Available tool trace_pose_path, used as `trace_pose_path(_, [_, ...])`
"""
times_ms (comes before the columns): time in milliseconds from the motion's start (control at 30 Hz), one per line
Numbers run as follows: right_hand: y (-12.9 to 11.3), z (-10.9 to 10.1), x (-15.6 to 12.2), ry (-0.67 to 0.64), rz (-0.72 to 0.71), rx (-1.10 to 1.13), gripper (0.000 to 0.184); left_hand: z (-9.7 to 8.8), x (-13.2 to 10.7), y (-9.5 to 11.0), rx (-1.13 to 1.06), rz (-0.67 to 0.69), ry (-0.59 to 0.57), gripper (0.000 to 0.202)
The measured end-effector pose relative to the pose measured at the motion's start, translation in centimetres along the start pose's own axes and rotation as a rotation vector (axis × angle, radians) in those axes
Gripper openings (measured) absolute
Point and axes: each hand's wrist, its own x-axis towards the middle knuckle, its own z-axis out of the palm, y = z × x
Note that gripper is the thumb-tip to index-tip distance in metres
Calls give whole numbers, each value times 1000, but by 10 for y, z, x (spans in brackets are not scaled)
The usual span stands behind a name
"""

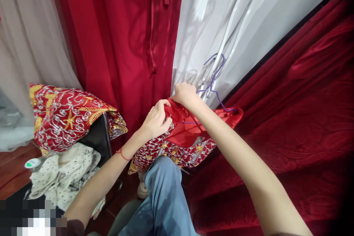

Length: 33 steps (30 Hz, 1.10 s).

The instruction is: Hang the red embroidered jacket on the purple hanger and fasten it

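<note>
A red embroidered garment with silver and gold patterning lies over my raised knee, its plain red lining turned up toward me. A purple wire hanger is partly inside the garment, with its hook sticking up beyond the neckline. My left hand has its fingers curled around the garment's left edge. Just beyond it, my right hand is closed on the red fabric at the top of the same side, and its fingertips are hidden. My right forearm crosses over part of the lining.
Another embroidered red and gold piece drapes over a dark chair back at left. A dotted cream cloth lies below it, beside a white-lidded container. Red curtains, white drapes and dark red velvet hang around me.
</note>
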Motion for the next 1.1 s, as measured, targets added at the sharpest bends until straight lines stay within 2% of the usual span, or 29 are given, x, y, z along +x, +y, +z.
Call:
trace_pose_path(67, [9,5,-28,147,-143,18,22,1,0,-3,-17,-4,27,43])
trace_pose_path(133, [34,8,-58,401,-257,19,24,2,3,-9,-77,-8,44,43])
trace_pose_path(200, [77,9,-83,526,-282,-25,23,2,8,-18,-170,-22,40,43])
trace_pose_path(233, [105,9,-92,532,-270,-52,23,1,11,-24,-214,-35,38,44])
trace_pose_path(300, [169,10,-104,431,-230,-110,26,0,18,-35,-269,-66,52,43])
trace_pose_path(400, [255,18,-115,147,-149,-176,33,1,28,-48,-265,-104,60,30])
trace_pose_path(433, [276,21,-117,74,-146,-163,34,1,31,-50,-246,-113,54,26])
trace_pose_path(500, [304,28,-122,39,-195,-81,34,4,35,-54,-161,-124,57,25])
trace_pose_path(600, [315,35,-127,111,-295,81,20,10,40,-59,64,-104,143,27])
trace_pose_path(733, [308,35,-133,197,-310,110,15,13,48,-69,232,-20,221,35])
trace_pose_path(933, [295,25,-148,341,-351,272,15,-1,68,-82,288,152,141,45])
trace_pose_path(1033, [281,16,-151,431,-287,319,14,-8,76,-86,262,204,81,46])
trace_pose_path(1100, [267,9,-151,542,-228,341,15,-10,79,-87,263,207,62,47])
